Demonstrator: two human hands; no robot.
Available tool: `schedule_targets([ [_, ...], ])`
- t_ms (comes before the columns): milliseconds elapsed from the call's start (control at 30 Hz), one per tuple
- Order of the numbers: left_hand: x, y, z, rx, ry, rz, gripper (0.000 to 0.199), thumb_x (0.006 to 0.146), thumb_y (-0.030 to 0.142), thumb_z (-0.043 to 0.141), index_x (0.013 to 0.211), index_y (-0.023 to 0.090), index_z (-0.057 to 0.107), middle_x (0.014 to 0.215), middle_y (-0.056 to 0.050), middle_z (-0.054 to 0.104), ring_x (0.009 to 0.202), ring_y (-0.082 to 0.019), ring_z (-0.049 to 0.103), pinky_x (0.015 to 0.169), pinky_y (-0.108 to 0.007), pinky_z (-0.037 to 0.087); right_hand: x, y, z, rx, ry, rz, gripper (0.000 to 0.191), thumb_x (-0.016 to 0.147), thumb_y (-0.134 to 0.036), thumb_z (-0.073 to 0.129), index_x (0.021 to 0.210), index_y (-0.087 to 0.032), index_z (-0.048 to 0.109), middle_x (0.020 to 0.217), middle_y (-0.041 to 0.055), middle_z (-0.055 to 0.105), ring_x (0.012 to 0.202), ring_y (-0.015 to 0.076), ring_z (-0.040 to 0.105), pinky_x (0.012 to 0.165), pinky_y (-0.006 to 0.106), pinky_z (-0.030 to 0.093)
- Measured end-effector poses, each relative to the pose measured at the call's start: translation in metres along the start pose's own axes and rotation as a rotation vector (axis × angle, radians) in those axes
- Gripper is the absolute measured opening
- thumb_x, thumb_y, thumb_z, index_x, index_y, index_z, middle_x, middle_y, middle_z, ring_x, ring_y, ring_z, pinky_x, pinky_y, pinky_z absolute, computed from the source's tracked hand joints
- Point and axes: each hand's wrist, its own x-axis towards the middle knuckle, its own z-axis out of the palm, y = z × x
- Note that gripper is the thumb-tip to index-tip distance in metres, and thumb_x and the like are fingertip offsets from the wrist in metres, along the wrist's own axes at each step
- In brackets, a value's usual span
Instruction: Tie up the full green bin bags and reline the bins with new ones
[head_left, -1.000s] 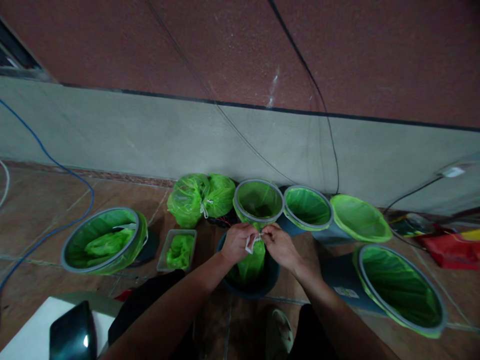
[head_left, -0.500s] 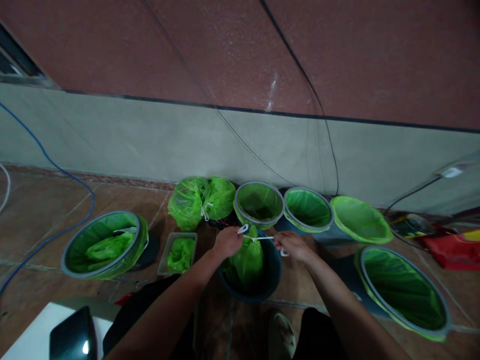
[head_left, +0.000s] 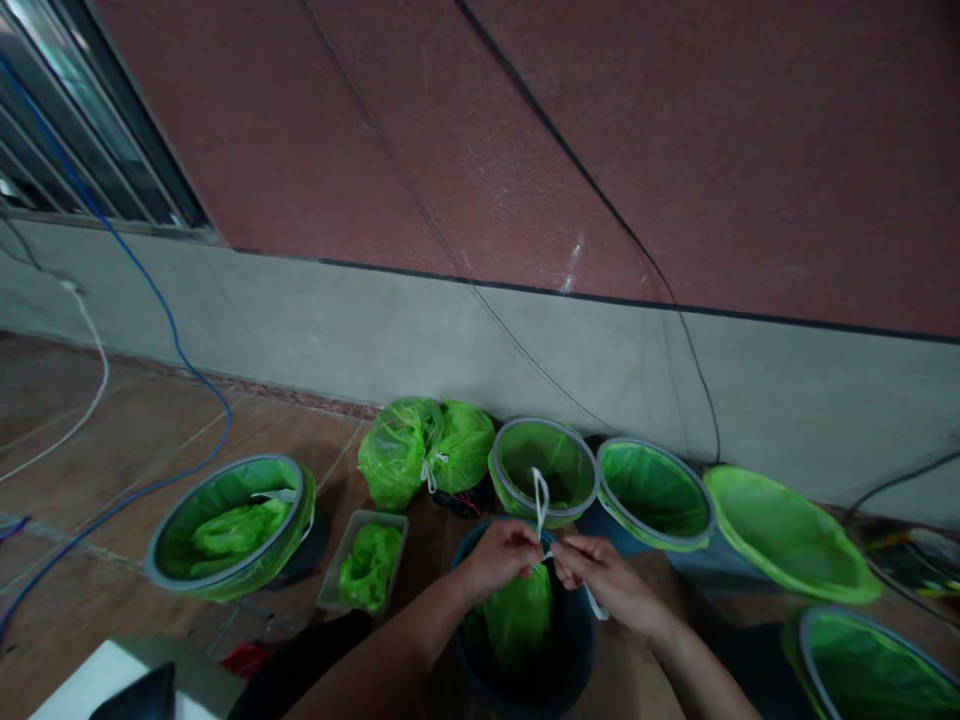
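My left hand (head_left: 504, 556) and my right hand (head_left: 600, 572) are close together, both pinching the white drawstring (head_left: 541, 500) of a green garbage bag (head_left: 517, 620). One loop of the string sticks up above my fingers, and another end hangs below my right hand. The bag's gathered neck is just under my fingers, and its body sits inside a dark blue bin (head_left: 579, 655). My fingertips partly hide the knot area.
Behind stand two tied green bags (head_left: 397, 450) and several green-lined bins, one with a grey rim (head_left: 544, 425). Left are a clear tub (head_left: 328, 590) and a lined bin (head_left: 161, 545) holding a bag. A blue cable (head_left: 176, 340) crosses the floor.
My hands have come together from pulling the drawstring apart sideways; a loop now stands up between them. The view has tilted upward and left, showing more of the barred window.
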Motion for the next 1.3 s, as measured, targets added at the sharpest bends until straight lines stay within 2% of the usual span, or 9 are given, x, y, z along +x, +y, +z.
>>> schedule_targets([
  [100, -0.001, -0.004, 0.001, 0.083, -0.072, 0.088, 0.017, 0.059, 0.02, 0.076, 0.067, 0.015, 0.062, 0.062, 0.003, 0.062, 0.057, -0.009, 0.053, 0.057, -0.021, 0.039, -0.001, 0.0, 0.004, -0.072, -0.027, -0.045, 0.052, 0.077, -0.067, 0.06, 0.056, -0.02, 0.053, 0.056, -0.0015, 0.049, 0.057, 0.0124, 0.046, 0.058, 0.027, 0.037],
  [233, -0.01, -0.001, 0.004, 0.291, -0.191, 0.19, 0.015, 0.08, 0.029, 0.065, 0.077, 0.016, 0.071, 0.08, -0.003, 0.072, 0.075, -0.015, 0.064, 0.07, -0.024, 0.046, -0.001, -0.003, 0.008, -0.051, 0.012, -0.085, 0.052, 0.083, -0.067, 0.053, 0.062, -0.019, 0.056, 0.059, -0.0009, 0.049, 0.058, 0.0129, 0.045, 0.058, 0.027, 0.036],
  [367, -0.016, 0.004, 0.003, 0.557, -0.147, 0.283, 0.017, 0.086, 0.022, 0.053, 0.084, 0.018, 0.07, 0.079, -0.002, 0.07, 0.073, -0.015, 0.063, 0.071, -0.025, 0.046, 0.003, 0.002, 0.009, 0.027, 0.144, -0.01, 0.051, 0.084, -0.066, 0.046, 0.086, -0.02, 0.066, 0.064, 0.0021, 0.057, 0.058, 0.0165, 0.051, 0.057, 0.03, 0.04],
  [500, -0.019, 0.004, 0.0, 0.731, -0.085, 0.362, 0.018, 0.088, 0.017, 0.046, 0.082, 0.018, 0.063, 0.075, -0.002, 0.067, 0.074, -0.015, 0.062, 0.077, -0.026, 0.047, 0.007, 0.017, 0.014, -0.086, 0.026, 0.003, 0.037, 0.075, -0.049, 0.056, 0.094, -0.02, 0.069, 0.074, 0.0045, 0.065, 0.062, 0.0185, 0.057, 0.055, 0.029, 0.041],
  [667, -0.018, 0.001, -0.001, 0.72, -0.016, 0.341, 0.011, 0.084, 0.016, 0.05, 0.086, 0.018, 0.06, 0.071, -0.003, 0.064, 0.068, -0.017, 0.062, 0.073, -0.029, 0.049, 0.006, 0.024, 0.018, -0.318, 0.062, -0.119, 0.024, 0.078, -0.042, 0.056, 0.081, -0.023, 0.071, 0.077, 0.0043, 0.068, 0.072, 0.0211, 0.06, 0.068, 0.032, 0.046],
  [833, -0.008, -0.003, 0.002, 0.283, 0.112, -0.027, 0.008, 0.074, 0.02, 0.061, 0.069, 0.019, 0.055, 0.06, 0.001, 0.06, 0.055, -0.015, 0.059, 0.056, -0.027, 0.045, 0.006, 0.02, 0.014, -0.452, 0.135, -0.093, 0.028, 0.082, -0.042, 0.053, 0.07, -0.023, 0.07, 0.066, 0.0028, 0.064, 0.063, 0.0195, 0.056, 0.063, 0.031, 0.041],
  [967, -0.005, -0.002, 0.002, 0.097, 0.191, -0.141, 0.018, 0.058, 0.021, 0.074, 0.061, 0.017, 0.057, 0.052, 0.004, 0.057, 0.052, -0.013, 0.054, 0.056, -0.026, 0.042, 0.006, 0.025, 0.015, -0.445, 0.115, -0.06, 0.026, 0.081, -0.041, 0.054, 0.067, -0.022, 0.066, 0.061, 0.0009, 0.06, 0.059, 0.0165, 0.052, 0.058, 0.029, 0.036],
  [1133, -0.006, 0.001, 0.0, 0.211, 0.213, -0.14, 0.014, 0.054, 0.01, 0.071, 0.058, 0.016, 0.059, 0.053, 0.006, 0.055, 0.055, -0.011, 0.051, 0.058, -0.024, 0.04, 0.007, 0.044, 0.016, -0.33, 0.026, 0.032, 0.023, 0.077, -0.039, 0.056, 0.062, -0.021, 0.058, 0.056, -0.002, 0.05, 0.055, 0.0134, 0.045, 0.053, 0.025, 0.032],
  [1300, -0.011, 0.0, 0.001, 0.491, 0.111, 0.149, 0.011, 0.064, 0.008, 0.059, 0.067, 0.017, 0.065, 0.064, 0.003, 0.062, 0.062, -0.012, 0.055, 0.061, -0.023, 0.041, 0.005, 0.038, 0.012, -0.406, 0.054, 0.045, 0.022, 0.077, -0.039, 0.055, 0.064, -0.022, 0.061, 0.056, -0.0021, 0.05, 0.054, 0.0143, 0.047, 0.053, 0.027, 0.033],
])
